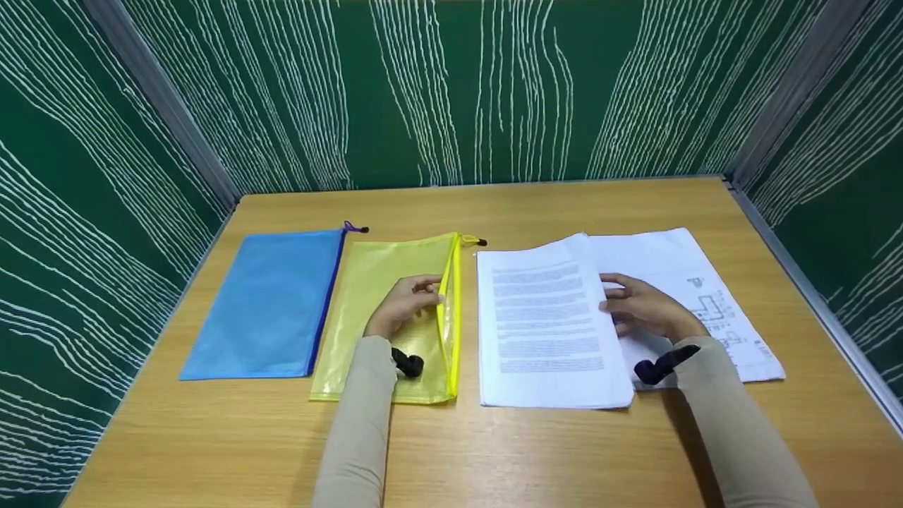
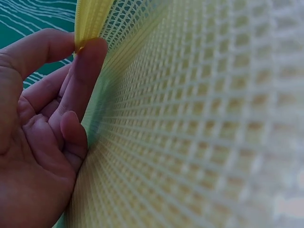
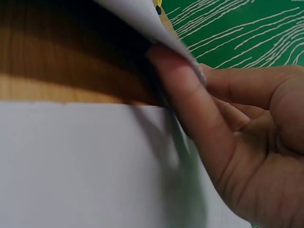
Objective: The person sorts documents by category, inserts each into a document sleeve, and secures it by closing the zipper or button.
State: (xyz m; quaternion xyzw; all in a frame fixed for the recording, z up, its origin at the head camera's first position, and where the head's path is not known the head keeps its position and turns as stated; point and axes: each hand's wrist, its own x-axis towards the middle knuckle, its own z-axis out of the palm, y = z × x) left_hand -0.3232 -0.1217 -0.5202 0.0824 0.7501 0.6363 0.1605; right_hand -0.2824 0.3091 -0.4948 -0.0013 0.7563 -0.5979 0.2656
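Observation:
My left hand [image 1: 403, 305] pinches the edge of a yellow mesh zipper pouch [image 1: 374, 282] near its zipper. The pouch's right side gapes open along the yellow zipper [image 1: 455, 324], and the left wrist view shows the zipper edge between thumb and fingers [image 2: 90, 61]. To the right, my right hand [image 1: 652, 307] grips the right edge of a printed paper stack [image 1: 543, 317], lifted a little off the table. In the right wrist view the paper's edge [image 3: 142, 19] lies between thumb and fingers. Another paper stack with line drawings [image 1: 670, 261] lies partly beneath that hand.
A blue zipper pouch [image 1: 268, 303] with a purple zipper lies at the left of the wooden table [image 1: 451, 458]. Green panels with white streaks [image 1: 458, 92] stand at the back and both sides, joined by grey metal posts [image 1: 162, 99].

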